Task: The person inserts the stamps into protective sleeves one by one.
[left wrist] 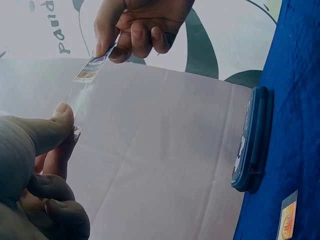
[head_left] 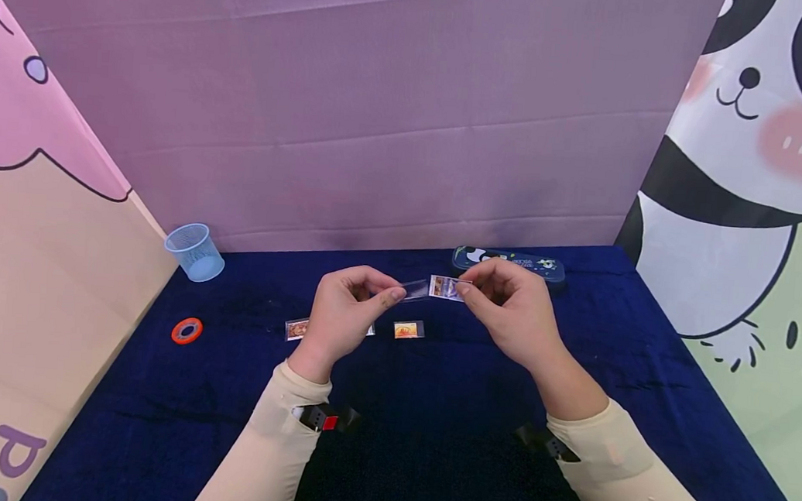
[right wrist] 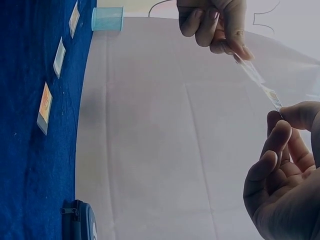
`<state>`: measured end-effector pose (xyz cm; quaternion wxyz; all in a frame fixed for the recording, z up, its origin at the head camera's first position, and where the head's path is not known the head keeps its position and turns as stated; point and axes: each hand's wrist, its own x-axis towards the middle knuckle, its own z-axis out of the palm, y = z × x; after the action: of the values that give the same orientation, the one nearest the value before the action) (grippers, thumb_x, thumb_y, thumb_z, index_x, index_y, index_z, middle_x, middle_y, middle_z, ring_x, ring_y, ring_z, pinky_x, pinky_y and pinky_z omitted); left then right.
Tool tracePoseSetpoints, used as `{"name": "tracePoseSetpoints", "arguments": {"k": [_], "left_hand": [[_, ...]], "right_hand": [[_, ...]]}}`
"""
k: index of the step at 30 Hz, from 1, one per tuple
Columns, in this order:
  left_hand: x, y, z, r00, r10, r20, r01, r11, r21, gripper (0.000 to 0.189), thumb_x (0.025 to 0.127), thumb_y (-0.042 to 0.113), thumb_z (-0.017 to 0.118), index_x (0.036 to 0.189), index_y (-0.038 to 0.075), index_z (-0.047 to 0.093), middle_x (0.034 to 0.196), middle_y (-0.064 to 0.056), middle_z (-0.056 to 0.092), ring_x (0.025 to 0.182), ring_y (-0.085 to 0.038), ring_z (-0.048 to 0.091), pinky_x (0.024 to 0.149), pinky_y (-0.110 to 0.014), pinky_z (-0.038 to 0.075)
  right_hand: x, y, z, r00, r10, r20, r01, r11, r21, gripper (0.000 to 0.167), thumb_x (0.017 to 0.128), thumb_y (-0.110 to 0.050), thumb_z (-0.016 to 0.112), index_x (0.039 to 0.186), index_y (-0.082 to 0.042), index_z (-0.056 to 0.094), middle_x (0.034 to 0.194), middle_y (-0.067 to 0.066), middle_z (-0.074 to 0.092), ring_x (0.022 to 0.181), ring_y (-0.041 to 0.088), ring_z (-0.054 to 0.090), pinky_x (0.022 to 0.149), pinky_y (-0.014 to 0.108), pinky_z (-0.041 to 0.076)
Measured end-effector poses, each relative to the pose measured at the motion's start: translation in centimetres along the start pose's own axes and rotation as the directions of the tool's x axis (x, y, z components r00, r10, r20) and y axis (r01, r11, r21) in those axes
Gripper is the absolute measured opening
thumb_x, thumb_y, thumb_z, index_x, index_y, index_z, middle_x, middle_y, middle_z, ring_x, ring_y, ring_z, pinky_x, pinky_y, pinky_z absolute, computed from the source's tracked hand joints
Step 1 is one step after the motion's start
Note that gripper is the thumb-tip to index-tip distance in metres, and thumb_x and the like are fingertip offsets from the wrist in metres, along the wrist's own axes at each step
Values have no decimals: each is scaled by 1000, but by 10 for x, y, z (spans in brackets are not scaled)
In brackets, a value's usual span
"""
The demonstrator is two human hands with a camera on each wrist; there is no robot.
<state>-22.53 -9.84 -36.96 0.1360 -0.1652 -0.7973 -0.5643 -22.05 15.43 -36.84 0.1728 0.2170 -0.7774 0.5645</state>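
Note:
Between thumb and fingers, my left hand (head_left: 349, 309) pinches a small clear plastic sleeve (head_left: 415, 289). My right hand (head_left: 514, 311) pinches a small printed stamp (head_left: 444, 287) by its right end. The stamp's left end meets the sleeve's right end; how far it sits inside I cannot tell. Both are held in the air above the table. Below them lies a sleeved orange stamp (head_left: 407, 329) on the cloth. Another sleeved stamp (head_left: 295, 329) is partly covered by my left hand in the head view, and a third sleeved stamp (right wrist: 59, 58) shows in the right wrist view.
A dark blue cloth (head_left: 236, 410) covers the table. At the back stands a panda-printed pencil case (head_left: 546, 268), partly behind my right hand. On the left are a light blue mesh cup (head_left: 194, 253) and an orange ring-shaped roll (head_left: 187, 331). A pinkish curtain (head_left: 354, 123) hangs behind.

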Motion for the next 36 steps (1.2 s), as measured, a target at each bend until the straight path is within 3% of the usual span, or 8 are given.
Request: {"name": "tracePoseSetpoints", "arguments": {"k": [10,18,25,36], "left_hand": [[-1,-7,-1,999,33,0,-33,999,-7,7,94,23,81,95,16,81,84,2,71,61,-23,46,55,-30,35],[-1,-2,1,1000,15,11,-14,1000,-16,7,95,14,80,96,8,80,84,-5,72,60,-23,45,55,-28,34],[0,-9,2,999,27,36,-26,999,-26,10,95,26,81,94,17,81,84,1,70,62,-22,47,55,-29,36],[0,-9,0,998,43,43,-41,999,-35,10,95,26,80,93,17,81,83,2,72,61,-21,49,55,-29,38]], "right_hand": [[-1,0,0,1000,27,15,-27,999,-34,4,99,-13,75,101,-10,74,77,6,63,63,22,50,55,28,41],[0,4,1,999,36,35,-34,998,-57,3,99,-14,75,102,-13,73,76,3,62,63,23,51,54,30,41],[0,4,0,998,41,51,-39,998,-42,3,99,-13,74,102,-13,72,76,4,64,62,23,53,53,29,43],[0,5,-1,996,61,67,-55,995,-77,4,99,-16,75,102,-16,73,78,3,64,65,25,52,55,30,42]]}}
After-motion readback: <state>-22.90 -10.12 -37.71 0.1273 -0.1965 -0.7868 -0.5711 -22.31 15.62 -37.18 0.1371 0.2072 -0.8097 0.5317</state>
